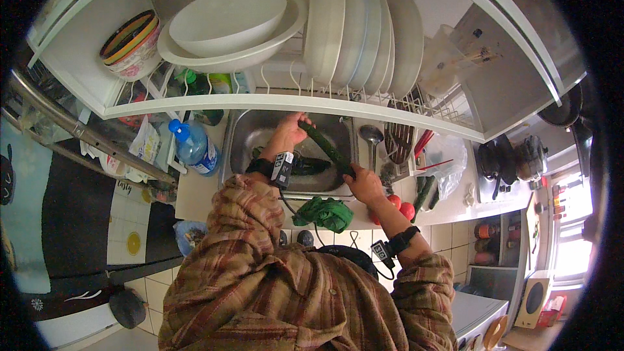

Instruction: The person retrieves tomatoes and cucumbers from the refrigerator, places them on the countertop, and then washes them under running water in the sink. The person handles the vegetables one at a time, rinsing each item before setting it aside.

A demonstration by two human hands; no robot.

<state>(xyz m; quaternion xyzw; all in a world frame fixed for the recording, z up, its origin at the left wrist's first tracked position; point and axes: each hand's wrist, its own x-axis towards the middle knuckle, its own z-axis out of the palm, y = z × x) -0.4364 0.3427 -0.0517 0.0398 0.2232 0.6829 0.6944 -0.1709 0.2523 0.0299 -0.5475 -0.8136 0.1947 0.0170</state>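
Observation:
A long dark green cucumber (324, 145) slants over the stainless steel sink (237, 141). My right hand (366, 184) grips its near end, by the sink's right rim. At its far tip are the fingers of my left hand (291, 130), which appear closed around it. Beneath, inside the basin, lies another dark green vegetable, seemingly a cucumber (312, 166), partly hidden by my left wrist and its strapped device. A crumpled green plastic bag (325, 213) rests on the counter's front edge, between my forearms.
Above the sink hangs a dish rack (273, 101) with plates (324, 34) and bowls (229, 19). Left of the basin stands a blue plastic bottle (197, 148). To the right are tomatoes (406, 211), more cucumbers (425, 191), a ladle (371, 135) and a clear plastic bag (449, 156).

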